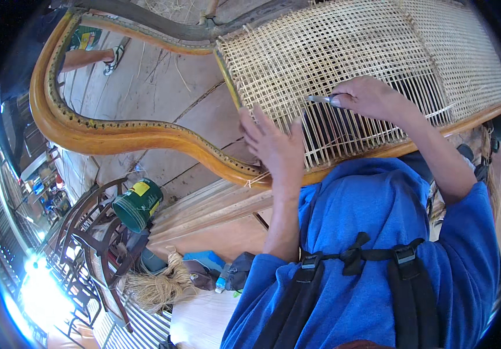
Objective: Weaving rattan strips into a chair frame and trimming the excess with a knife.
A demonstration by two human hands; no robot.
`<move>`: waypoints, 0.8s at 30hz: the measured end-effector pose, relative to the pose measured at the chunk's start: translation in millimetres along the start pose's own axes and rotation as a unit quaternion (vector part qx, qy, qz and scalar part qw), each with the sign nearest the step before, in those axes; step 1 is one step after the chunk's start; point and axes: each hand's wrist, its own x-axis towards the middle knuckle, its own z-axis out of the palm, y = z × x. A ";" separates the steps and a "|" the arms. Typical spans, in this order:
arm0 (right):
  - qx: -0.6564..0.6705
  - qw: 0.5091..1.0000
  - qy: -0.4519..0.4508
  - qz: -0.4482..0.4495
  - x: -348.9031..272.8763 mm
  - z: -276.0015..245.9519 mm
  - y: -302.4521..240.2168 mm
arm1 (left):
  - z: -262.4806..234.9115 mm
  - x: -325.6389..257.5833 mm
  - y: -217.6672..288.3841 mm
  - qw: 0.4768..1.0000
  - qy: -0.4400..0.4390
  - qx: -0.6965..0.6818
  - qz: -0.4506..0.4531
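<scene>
Weaving step under way on cane panel (pixel 343 64), upper frame, twelve to two o'clock. Right hand (pixel 367 96) pinches a thin metal tool (pixel 320 99) into the mesh. Left hand (pixel 274 145) open, fingers spread flat on loose strands at the wooden frame (pixel 117 136). Next move likely needs steady threading.

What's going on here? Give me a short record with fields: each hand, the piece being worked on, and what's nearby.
left hand: left hand open, fingers spread, pressed on the woven cane panel
right hand: right hand grips a thin metal tool, tip on the weave
workpiece: curved wooden frame with holes along its rim; cane fills one section only
nearby: green can, bundle of pale fibre, dark wooden chair
</scene>
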 end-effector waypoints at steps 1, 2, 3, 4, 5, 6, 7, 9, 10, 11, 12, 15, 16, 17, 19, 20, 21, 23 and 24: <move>-0.016 1.000 0.007 0.008 2.3 5.5 2.5 | 6.8 0.0 5.2 1.000 0.001 0.002 -0.002; -0.031 0.999 0.012 0.015 2.8 9.4 0.6 | 10.8 0.2 8.5 0.999 -0.017 0.034 0.022; -0.030 0.999 0.007 0.011 0.7 11.2 -1.7 | 14.7 0.6 10.9 0.996 -0.036 0.065 0.046; -0.003 1.000 0.019 0.018 -1.4 11.5 -2.4 | 20.2 2.1 11.1 0.995 -0.039 0.080 0.048; 0.024 0.999 0.030 0.025 -3.6 12.0 -2.0 | 24.3 2.0 9.5 0.995 -0.039 0.080 0.045; 0.021 0.999 0.045 0.002 -5.8 14.6 1.1 | 28.2 1.2 7.2 0.995 -0.041 0.084 0.041; 0.022 0.999 0.042 0.001 -6.4 12.8 -2.7 | 31.1 1.2 5.3 0.994 -0.045 0.087 0.039; 0.100 0.993 -0.031 0.048 -6.8 6.3 -12.7 | 34.4 1.9 1.9 0.993 -0.050 0.102 0.034; 0.100 0.993 -0.033 0.050 -7.1 8.8 -10.4 | 35.9 1.6 2.7 0.991 -0.056 0.113 0.036; 0.083 0.995 -0.017 0.052 -6.2 14.2 -7.0 | 36.6 1.7 3.1 0.991 -0.058 0.112 0.034; 0.065 0.996 -0.001 0.053 -6.1 18.8 -4.6 | 37.0 1.9 3.1 0.991 -0.059 0.115 0.039; 0.012 0.997 0.063 0.031 -12.0 28.4 -4.6 | 39.5 2.3 4.1 0.990 -0.061 0.120 0.046; 0.019 0.994 0.100 -0.030 -9.1 31.2 -6.8 | 39.7 2.4 4.1 0.990 -0.060 0.122 0.046; 0.020 0.994 0.099 -0.032 -8.8 29.8 -9.5 | 39.8 2.2 3.0 0.990 -0.059 0.123 0.044; 0.155 0.984 -0.010 0.082 -9.7 23.5 -19.7 | 40.3 1.7 1.1 0.990 -0.047 0.125 0.044; 0.177 0.982 0.012 0.066 -11.1 31.6 -12.1 | 40.9 2.0 2.3 0.990 -0.047 0.124 0.045; 0.177 0.982 0.012 0.066 -12.3 30.3 -13.1 | 41.4 3.0 4.0 0.990 -0.047 0.123 0.045; 0.340 0.913 -0.062 0.218 -13.0 27.5 -20.5 | 40.8 3.0 4.4 0.990 -0.048 0.123 0.040; 0.339 0.913 -0.064 0.218 -13.0 31.3 -22.2 | 39.7 3.2 3.3 0.990 -0.050 0.127 0.039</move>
